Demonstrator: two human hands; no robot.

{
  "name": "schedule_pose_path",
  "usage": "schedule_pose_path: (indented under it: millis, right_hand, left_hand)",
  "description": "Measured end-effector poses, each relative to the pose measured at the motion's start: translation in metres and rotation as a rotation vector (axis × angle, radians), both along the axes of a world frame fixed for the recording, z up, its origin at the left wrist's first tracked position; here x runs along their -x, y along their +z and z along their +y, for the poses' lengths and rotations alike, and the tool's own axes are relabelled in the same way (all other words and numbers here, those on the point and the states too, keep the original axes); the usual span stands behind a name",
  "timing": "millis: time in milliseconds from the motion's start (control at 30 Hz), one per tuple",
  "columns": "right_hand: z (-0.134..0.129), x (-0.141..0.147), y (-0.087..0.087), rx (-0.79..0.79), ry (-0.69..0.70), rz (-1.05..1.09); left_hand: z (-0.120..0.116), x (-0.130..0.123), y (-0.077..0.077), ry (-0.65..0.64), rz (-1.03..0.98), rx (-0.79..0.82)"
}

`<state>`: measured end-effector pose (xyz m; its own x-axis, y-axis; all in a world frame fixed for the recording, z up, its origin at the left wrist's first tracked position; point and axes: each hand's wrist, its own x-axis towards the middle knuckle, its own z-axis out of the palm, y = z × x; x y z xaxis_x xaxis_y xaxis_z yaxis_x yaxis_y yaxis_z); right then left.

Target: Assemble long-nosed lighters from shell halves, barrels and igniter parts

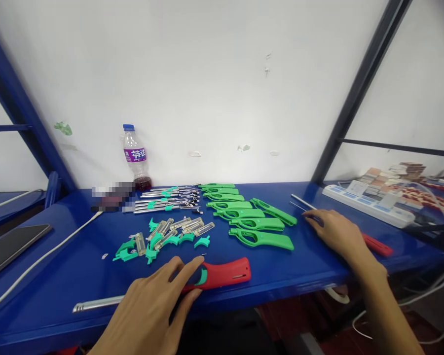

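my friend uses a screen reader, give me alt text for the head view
Left hand holding a red long-necked lighter at a blue table, right hand by a metal rod. Beyond lie green casings, small teal parts and clear pieces.

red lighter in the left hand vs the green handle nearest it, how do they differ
The red lighter has a long metal tube; the green handle has none. The red lighter shows a teal trigger; the green handle shows none. The left hand grips the red lighter; the green handle lies untouched on the table. Both have their wide end toward the picture's right.
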<state>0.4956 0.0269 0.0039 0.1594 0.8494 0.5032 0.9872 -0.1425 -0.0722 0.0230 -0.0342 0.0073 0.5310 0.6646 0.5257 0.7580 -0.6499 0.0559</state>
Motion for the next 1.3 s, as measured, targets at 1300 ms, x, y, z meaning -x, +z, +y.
schedule_pose_path:
  millis: [1300]
  right_hand:
    - [-0.004, 0.241, 0.046, 0.269, 0.828, 0.226]
  left_hand:
    - [0.01, 0.028, 0.006, -0.015, 0.167, 0.117]
